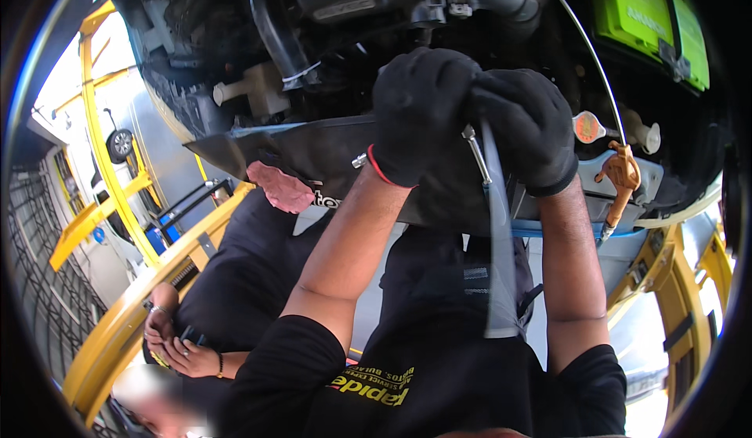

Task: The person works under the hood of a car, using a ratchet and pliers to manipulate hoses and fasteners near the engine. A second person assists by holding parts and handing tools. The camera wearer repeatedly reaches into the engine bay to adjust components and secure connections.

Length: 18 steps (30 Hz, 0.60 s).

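Note:
My left hand, in a black glove, is closed with its fingers curled in front of the engine bay. My right hand, gloved alike, is closed beside it, and the two meet at the fingers. From my right hand hangs a long translucent plastic strip, its lower end over my shirt. A chrome tool rod shows between the hands, next to the strip. Another chrome tool end shows beside my left wrist. Whether my left hand grips either tool part is hidden, as is what lies inside its fingers.
A black fender cover drapes the car's front edge, with a pink rag on it. At right are an orange-brown clamp, a round cap and a green battery. A co-worker's hands are at lower left, near yellow lift arms.

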### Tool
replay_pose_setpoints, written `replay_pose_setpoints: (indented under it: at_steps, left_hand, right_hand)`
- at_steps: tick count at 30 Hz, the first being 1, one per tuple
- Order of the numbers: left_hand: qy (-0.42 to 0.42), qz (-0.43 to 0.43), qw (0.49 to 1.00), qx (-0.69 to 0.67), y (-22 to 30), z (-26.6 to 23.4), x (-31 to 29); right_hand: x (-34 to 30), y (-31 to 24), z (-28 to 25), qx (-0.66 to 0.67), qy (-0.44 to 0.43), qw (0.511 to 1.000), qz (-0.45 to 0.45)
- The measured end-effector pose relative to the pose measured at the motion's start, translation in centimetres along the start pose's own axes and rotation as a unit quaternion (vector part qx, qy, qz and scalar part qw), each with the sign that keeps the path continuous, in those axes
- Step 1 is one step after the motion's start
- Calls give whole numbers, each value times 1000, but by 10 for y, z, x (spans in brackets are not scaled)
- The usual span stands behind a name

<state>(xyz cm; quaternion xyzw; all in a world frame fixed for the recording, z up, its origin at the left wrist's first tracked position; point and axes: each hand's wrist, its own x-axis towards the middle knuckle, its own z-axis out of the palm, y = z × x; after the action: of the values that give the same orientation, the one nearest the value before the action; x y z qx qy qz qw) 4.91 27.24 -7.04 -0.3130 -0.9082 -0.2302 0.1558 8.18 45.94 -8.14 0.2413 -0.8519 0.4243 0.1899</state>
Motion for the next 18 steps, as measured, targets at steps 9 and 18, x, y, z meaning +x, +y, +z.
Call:
replay_pose_setpoints:
  at_steps: [9,18]
  left_hand:
    - [2,-279,940,-199,-40,5,-19]
    - [-105,-434,844,-296,-58,1,-12]
  right_hand:
    - [3,28,24,208,336,888,234]
    - [-8,36,26,126,361,905,187]
